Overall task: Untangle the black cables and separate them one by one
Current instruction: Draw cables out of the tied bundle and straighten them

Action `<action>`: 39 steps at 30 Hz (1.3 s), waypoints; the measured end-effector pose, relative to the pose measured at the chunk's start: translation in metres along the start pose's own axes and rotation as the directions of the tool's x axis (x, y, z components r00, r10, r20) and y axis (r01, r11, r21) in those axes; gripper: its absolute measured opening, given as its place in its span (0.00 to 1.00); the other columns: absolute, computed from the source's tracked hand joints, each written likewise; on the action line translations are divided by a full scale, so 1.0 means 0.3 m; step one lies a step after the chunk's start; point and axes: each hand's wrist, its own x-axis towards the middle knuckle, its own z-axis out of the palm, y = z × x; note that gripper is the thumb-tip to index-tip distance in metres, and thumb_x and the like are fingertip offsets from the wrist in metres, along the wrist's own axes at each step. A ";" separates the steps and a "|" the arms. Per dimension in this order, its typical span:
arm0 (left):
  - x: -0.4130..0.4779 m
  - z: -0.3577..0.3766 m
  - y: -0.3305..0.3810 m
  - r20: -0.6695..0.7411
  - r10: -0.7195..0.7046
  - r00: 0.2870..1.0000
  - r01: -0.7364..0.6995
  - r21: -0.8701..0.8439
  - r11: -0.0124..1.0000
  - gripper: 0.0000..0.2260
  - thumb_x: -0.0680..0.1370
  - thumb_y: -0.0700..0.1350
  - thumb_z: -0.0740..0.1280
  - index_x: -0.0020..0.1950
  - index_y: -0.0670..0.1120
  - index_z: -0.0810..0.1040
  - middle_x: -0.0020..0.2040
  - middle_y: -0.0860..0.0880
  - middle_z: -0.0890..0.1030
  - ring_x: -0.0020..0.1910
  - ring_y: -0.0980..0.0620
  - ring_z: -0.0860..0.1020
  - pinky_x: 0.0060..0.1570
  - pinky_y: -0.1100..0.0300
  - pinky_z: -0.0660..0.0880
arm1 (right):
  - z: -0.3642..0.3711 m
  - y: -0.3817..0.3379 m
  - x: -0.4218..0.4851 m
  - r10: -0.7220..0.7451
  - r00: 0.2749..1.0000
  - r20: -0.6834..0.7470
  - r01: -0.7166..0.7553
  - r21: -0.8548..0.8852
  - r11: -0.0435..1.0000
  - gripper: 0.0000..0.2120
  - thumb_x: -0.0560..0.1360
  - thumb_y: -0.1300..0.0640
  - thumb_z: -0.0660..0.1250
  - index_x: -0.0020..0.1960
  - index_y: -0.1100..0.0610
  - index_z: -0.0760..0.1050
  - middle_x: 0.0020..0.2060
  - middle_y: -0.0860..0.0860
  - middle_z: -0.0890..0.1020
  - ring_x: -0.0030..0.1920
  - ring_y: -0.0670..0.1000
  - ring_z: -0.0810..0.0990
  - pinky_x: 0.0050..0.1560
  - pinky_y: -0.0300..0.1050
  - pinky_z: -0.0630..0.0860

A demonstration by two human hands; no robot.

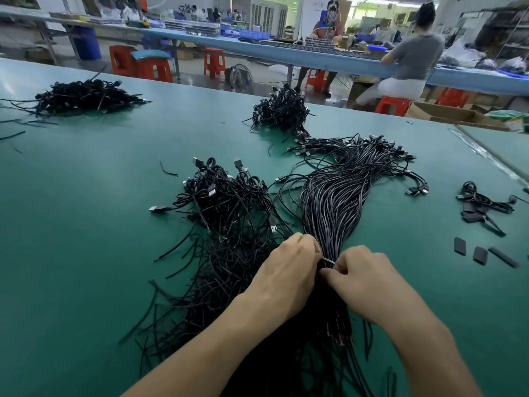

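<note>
Your left hand (289, 270) and right hand (363, 279) meet over the long cable bundle (335, 202), each pinching an end of a thin pale strand (327, 259). A tangled cable heap (229, 202) lies just left of it on the green tabletop (86, 210).

Tangled pile (229, 202) lies left of the long bundle (337, 196) on the table (86, 224)

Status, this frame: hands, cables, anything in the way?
Left hand, right hand both pinch thin pale strand at cable bundle waist. Bundle unseparated. Tangled pile crowds left hand.
</note>
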 end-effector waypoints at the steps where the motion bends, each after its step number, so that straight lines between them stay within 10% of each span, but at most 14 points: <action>1: 0.000 0.001 0.001 0.001 0.001 1.000 -0.001 0.006 1.000 0.05 0.84 0.45 0.59 0.53 0.47 0.73 0.54 0.50 0.75 0.52 0.48 0.76 0.53 0.52 0.74 | -0.003 0.003 0.002 -0.011 1.000 0.002 0.011 0.016 1.000 0.15 0.76 0.45 0.65 0.38 0.55 0.71 0.37 0.53 0.76 0.41 0.57 0.76 0.38 0.47 0.73; 10: -0.007 0.005 -0.006 -0.029 0.016 0.999 -0.017 -0.028 0.999 0.07 0.85 0.46 0.56 0.53 0.47 0.73 0.53 0.50 0.75 0.50 0.49 0.75 0.51 0.56 0.73 | -0.123 0.017 -0.058 -0.130 0.957 0.260 0.156 -0.083 0.984 0.16 0.69 0.52 0.68 0.26 0.56 0.70 0.21 0.49 0.68 0.26 0.51 0.65 0.28 0.43 0.67; 17: -0.005 0.007 -0.004 -0.029 0.038 0.999 -0.039 -0.009 0.999 0.07 0.85 0.46 0.58 0.55 0.45 0.74 0.55 0.49 0.75 0.51 0.48 0.75 0.51 0.55 0.73 | -0.059 -0.003 -0.030 0.026 0.997 -0.076 -0.030 -0.051 0.998 0.20 0.71 0.39 0.69 0.37 0.57 0.76 0.34 0.52 0.78 0.37 0.56 0.77 0.36 0.46 0.74; 26: -0.003 0.008 -0.003 -0.017 0.023 1.000 -0.023 -0.037 0.999 0.07 0.84 0.46 0.58 0.54 0.46 0.74 0.54 0.50 0.75 0.50 0.48 0.77 0.51 0.53 0.75 | 0.022 -0.016 -0.005 0.036 0.991 -0.127 -0.037 -0.012 0.999 0.16 0.77 0.45 0.66 0.41 0.57 0.72 0.37 0.53 0.71 0.40 0.60 0.72 0.40 0.47 0.70; 36: -0.010 0.006 -0.011 -0.031 0.029 0.999 -0.030 -0.060 0.998 0.06 0.85 0.46 0.57 0.48 0.50 0.69 0.51 0.51 0.75 0.48 0.50 0.74 0.49 0.57 0.71 | -0.158 0.000 -0.084 -0.270 0.892 0.363 0.285 0.013 0.959 0.11 0.69 0.47 0.73 0.35 0.54 0.79 0.24 0.49 0.73 0.25 0.45 0.68 0.29 0.44 0.67; 39: -0.012 0.010 -0.013 -0.054 0.047 0.997 -0.050 -0.071 0.996 0.07 0.85 0.46 0.58 0.47 0.51 0.70 0.50 0.52 0.75 0.47 0.52 0.74 0.48 0.59 0.72 | -0.190 0.015 -0.099 -0.174 0.946 0.272 0.190 -0.033 0.981 0.08 0.67 0.47 0.74 0.34 0.50 0.81 0.26 0.51 0.80 0.25 0.46 0.74 0.30 0.45 0.75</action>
